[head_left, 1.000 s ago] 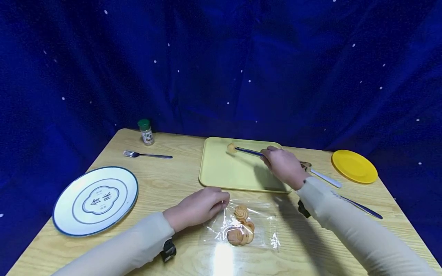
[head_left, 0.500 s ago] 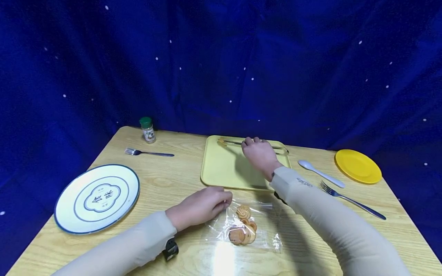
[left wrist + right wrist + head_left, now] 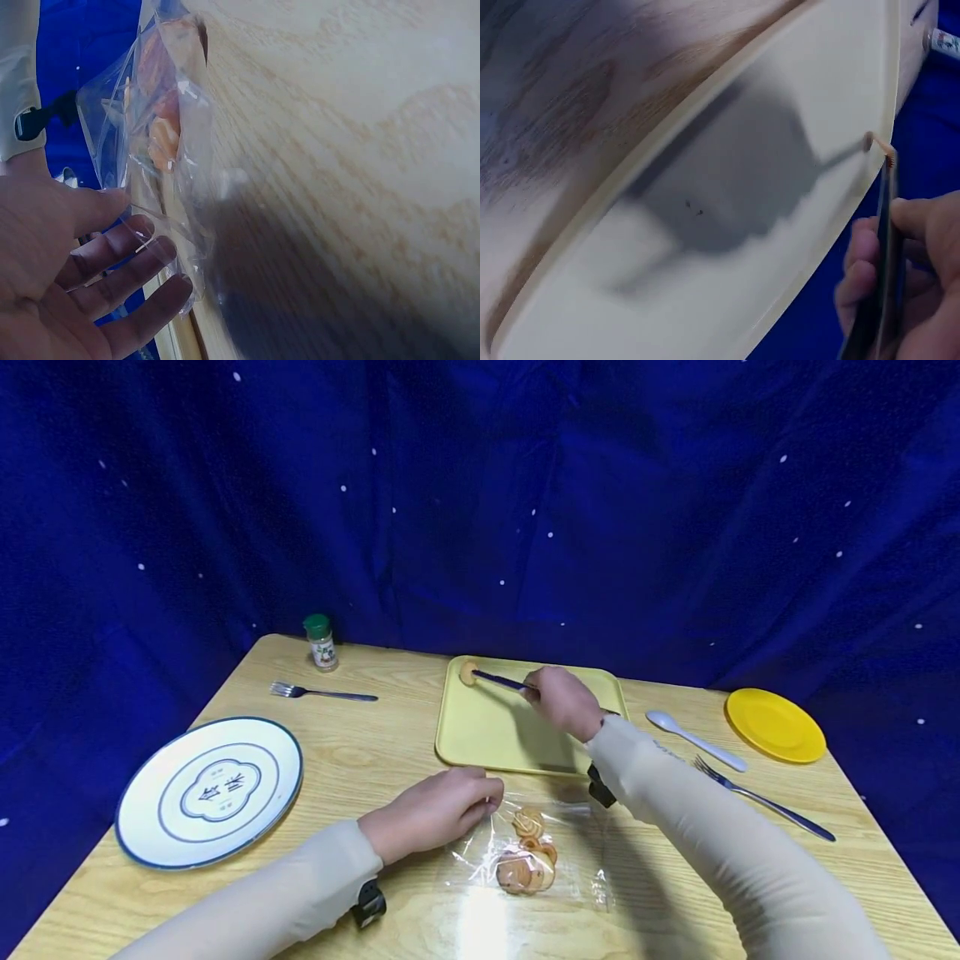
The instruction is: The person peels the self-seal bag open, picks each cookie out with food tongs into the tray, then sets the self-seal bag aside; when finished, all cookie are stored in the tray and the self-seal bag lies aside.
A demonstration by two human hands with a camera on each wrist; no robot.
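In the head view my right hand [image 3: 564, 700] grips metal tongs [image 3: 498, 679], whose tips pinch a round cookie [image 3: 468, 673] at the far left corner of the pale yellow tray [image 3: 480, 739]. The right wrist view shows the cookie [image 3: 868, 141] at or just above the tray's surface; actual contact is hard to judge. My left hand [image 3: 438, 810] pinches the left edge of a clear plastic bag [image 3: 573, 839] in front of the tray. Several cookies [image 3: 525, 868] lie inside that bag. Seen from the left wrist, thumb and fingers meet the film [image 3: 195, 217].
A blue-rimmed white plate [image 3: 153, 777] lies at the left, with a fork [image 3: 330, 695] and a green-capped shaker [image 3: 322, 647] beyond. At the right are a white spoon [image 3: 701, 742], another fork [image 3: 772, 802] and a yellow plate [image 3: 776, 725]. A blue curtain [image 3: 480, 510] hangs behind.
My right hand has moved left over the tray, carrying the tongs and cookie to its far left corner. The spoon and right fork are now uncovered. My left hand stays put.
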